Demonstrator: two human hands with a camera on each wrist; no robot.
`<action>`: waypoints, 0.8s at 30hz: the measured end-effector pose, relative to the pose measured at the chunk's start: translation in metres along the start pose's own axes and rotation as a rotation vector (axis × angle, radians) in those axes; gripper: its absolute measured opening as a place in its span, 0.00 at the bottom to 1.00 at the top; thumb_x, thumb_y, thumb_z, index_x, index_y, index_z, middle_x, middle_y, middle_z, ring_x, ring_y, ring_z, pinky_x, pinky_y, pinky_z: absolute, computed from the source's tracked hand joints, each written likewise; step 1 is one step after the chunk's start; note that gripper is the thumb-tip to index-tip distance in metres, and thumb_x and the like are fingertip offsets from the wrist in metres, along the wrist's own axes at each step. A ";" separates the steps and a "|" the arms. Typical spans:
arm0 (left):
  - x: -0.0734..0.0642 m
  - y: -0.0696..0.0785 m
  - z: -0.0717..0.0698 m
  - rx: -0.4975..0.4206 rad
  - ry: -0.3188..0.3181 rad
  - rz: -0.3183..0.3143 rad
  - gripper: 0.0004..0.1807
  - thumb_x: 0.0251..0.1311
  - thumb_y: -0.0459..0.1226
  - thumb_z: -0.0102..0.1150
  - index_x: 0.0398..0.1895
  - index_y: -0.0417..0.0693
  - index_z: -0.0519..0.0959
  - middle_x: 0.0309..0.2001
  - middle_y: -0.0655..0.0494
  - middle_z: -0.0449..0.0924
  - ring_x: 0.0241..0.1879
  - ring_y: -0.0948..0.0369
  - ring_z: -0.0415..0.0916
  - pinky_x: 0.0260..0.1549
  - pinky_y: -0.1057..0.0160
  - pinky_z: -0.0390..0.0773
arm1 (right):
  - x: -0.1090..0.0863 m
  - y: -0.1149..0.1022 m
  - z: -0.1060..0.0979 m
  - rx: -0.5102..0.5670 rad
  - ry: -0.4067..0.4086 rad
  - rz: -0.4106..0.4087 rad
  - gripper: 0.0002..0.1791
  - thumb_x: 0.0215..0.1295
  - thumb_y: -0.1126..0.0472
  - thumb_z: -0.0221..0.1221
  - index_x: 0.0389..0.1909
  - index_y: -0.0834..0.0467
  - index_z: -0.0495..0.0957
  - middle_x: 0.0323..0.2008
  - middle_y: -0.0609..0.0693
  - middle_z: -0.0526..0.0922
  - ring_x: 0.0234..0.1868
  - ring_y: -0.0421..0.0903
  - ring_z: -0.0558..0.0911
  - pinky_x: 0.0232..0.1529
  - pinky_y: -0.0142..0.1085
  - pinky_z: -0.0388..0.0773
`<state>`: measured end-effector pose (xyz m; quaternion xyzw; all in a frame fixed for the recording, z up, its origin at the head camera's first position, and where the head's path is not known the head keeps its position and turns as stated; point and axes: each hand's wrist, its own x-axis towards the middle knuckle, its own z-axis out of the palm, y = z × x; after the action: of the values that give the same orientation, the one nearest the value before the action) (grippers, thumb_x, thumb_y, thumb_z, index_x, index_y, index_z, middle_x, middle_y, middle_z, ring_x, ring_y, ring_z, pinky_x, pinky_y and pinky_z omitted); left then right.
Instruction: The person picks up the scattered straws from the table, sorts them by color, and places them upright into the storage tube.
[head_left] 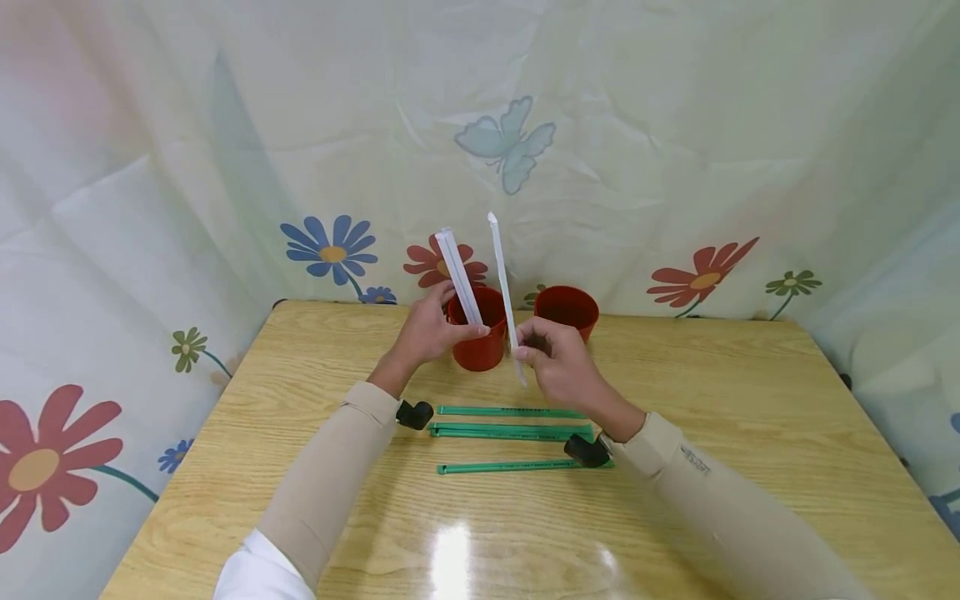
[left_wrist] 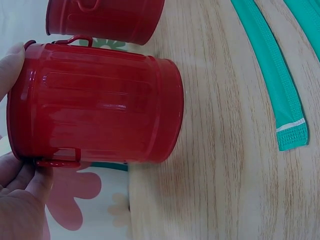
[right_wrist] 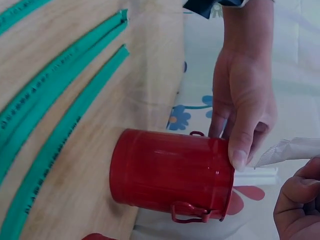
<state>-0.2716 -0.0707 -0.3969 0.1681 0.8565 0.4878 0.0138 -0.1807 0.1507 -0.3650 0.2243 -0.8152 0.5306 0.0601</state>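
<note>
My left hand (head_left: 431, 329) grips the rim of a red metal bucket (head_left: 478, 354) with small side handles. Several white paper-wrapped straws (head_left: 461, 279) lean up out of that bucket. My right hand (head_left: 553, 354) pinches one more white wrapped straw (head_left: 501, 267) near its lower end, held upright just right of the bucket. In the left wrist view, fingers (left_wrist: 37, 185) and thumb lie along the rim of the bucket (left_wrist: 100, 102). The right wrist view shows the straw's crimped paper end (right_wrist: 290, 150) close to the bucket's mouth, with the left thumb on the rim.
A second red bucket (head_left: 567, 308) stands at the back, right of the first. Several green-wrapped sticks (head_left: 510, 431) lie crosswise on the wooden table (head_left: 337, 492) nearer to me. Behind the table's back edge hangs a flowered curtain (head_left: 615, 192).
</note>
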 end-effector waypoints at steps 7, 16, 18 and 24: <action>0.000 0.000 0.000 -0.001 0.006 -0.010 0.47 0.46 0.52 0.76 0.69 0.53 0.63 0.61 0.58 0.78 0.60 0.53 0.75 0.54 0.51 0.82 | 0.017 -0.001 0.000 -0.029 0.051 -0.007 0.02 0.64 0.73 0.59 0.33 0.64 0.79 0.32 0.59 0.81 0.32 0.52 0.77 0.36 0.27 0.77; 0.000 0.000 0.002 0.027 0.015 -0.037 0.50 0.45 0.54 0.76 0.71 0.53 0.61 0.64 0.58 0.76 0.61 0.54 0.74 0.57 0.51 0.80 | 0.040 0.002 0.000 -0.052 0.099 -0.009 0.02 0.66 0.71 0.59 0.33 0.65 0.79 0.31 0.59 0.81 0.34 0.51 0.76 0.37 0.27 0.75; 0.000 0.000 0.002 0.017 0.010 -0.029 0.49 0.46 0.53 0.76 0.70 0.53 0.61 0.63 0.58 0.77 0.60 0.54 0.75 0.57 0.51 0.80 | 0.045 0.003 0.000 -0.053 0.103 -0.007 0.03 0.66 0.71 0.59 0.32 0.65 0.78 0.31 0.59 0.80 0.34 0.53 0.77 0.38 0.28 0.74; 0.002 -0.001 0.001 -0.025 -0.005 -0.026 0.49 0.46 0.52 0.76 0.69 0.51 0.61 0.60 0.57 0.79 0.59 0.51 0.76 0.55 0.51 0.81 | 0.057 0.002 0.001 -0.065 0.101 0.031 0.04 0.68 0.69 0.57 0.32 0.63 0.78 0.29 0.57 0.78 0.34 0.52 0.75 0.36 0.32 0.74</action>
<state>-0.2735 -0.0701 -0.3979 0.1579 0.8524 0.4979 0.0245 -0.2325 0.1335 -0.3476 0.1826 -0.8313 0.5153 0.1000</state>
